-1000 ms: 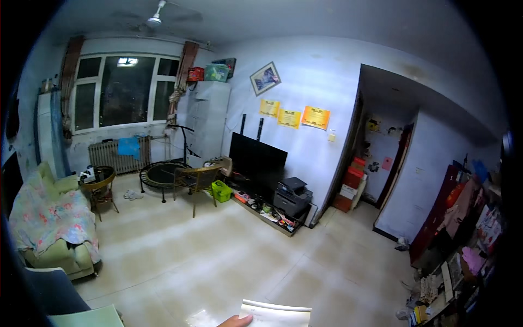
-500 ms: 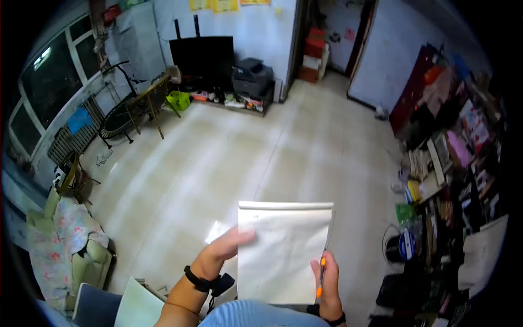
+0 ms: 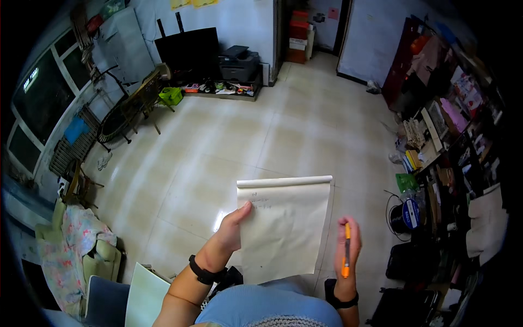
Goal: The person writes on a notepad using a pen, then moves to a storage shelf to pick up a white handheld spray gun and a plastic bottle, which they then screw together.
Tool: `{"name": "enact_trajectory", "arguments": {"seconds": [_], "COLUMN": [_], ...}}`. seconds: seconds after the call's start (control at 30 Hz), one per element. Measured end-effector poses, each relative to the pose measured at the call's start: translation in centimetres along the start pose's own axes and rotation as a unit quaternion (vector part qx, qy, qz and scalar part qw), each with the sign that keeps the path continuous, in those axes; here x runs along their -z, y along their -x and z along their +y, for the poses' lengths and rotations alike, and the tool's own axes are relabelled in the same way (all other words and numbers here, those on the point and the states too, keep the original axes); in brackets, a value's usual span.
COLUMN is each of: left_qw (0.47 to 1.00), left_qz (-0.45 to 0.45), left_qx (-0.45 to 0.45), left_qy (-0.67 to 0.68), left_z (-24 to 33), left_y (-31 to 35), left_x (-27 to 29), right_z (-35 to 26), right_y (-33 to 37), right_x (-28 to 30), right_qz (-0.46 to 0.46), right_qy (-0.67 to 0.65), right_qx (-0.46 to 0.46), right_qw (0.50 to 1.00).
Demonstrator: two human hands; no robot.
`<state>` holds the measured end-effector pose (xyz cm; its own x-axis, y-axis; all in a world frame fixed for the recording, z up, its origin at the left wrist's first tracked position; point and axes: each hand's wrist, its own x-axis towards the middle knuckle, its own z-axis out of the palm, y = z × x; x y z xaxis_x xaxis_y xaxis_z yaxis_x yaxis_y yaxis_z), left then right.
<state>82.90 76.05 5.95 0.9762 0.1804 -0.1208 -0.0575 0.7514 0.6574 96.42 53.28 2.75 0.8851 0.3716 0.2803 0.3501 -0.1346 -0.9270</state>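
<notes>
A notepad [image 3: 286,234] with a folded-over top edge hangs in front of me, with a few small handwritten marks near its upper left. My left hand [image 3: 234,224] grips its left edge, thumb on the page and the other fingers hidden behind. To the right of the pad, apart from it, my right hand [image 3: 351,248] is closed on an orange pen [image 3: 347,250] held upright against the palm. Dark bands circle both wrists.
A sofa with a floral cover [image 3: 76,245] and a pale tabletop [image 3: 150,297] lie at left. Ahead stand a television [image 3: 188,57], a printer [image 3: 239,64] and a round trampoline [image 3: 114,120]. Cluttered shelves and a cable spool [image 3: 406,215] line the right.
My right hand has let go of the notepad's right edge and moved right and up with the pen. The pad has risen slightly in view, and my left thumb has shifted toward its edge.
</notes>
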Motion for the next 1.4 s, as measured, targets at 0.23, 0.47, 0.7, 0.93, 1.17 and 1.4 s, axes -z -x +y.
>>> {"name": "enact_trajectory", "arguments": {"seconds": [0.23,0.47,0.7,0.93,1.17,1.4], "left_qw": [0.997,0.995,0.993,0.992,0.993,0.991], "left_qz": [-0.073,-0.04,-0.078,-0.086,-0.086,-0.108], "left_qx": [0.018,0.063,0.083,0.081,0.076,0.078], "left_qy": [0.004,-0.066,-0.025,-0.043,-0.029,-0.008], "left_z": [-1.0,-1.2,-1.6,-2.0,-2.3,-2.1], "left_y": [0.3,1.8,3.1,2.4,1.6,1.3], "left_x": [-2.2,-3.2,-1.9,-1.9,-1.1,-1.0], "right_z": [-6.7,-7.3,-8.9,-8.0,-7.7,-7.0], "right_y": [1.4,2.0,3.0,3.3,3.1,2.4], "right_x": [0.1,-2.9,-4.4,-4.4,-5.2,-5.0], "right_qz": [-0.012,-0.068,-0.047,-0.038,-0.006,-0.044], "right_qy": [-0.209,-0.142,0.001,0.052,0.024,0.047], "right_qx": [0.04,0.131,0.26,0.262,0.251,0.292], "right_qw": [0.977,0.979,0.964,0.963,0.968,0.954]}}
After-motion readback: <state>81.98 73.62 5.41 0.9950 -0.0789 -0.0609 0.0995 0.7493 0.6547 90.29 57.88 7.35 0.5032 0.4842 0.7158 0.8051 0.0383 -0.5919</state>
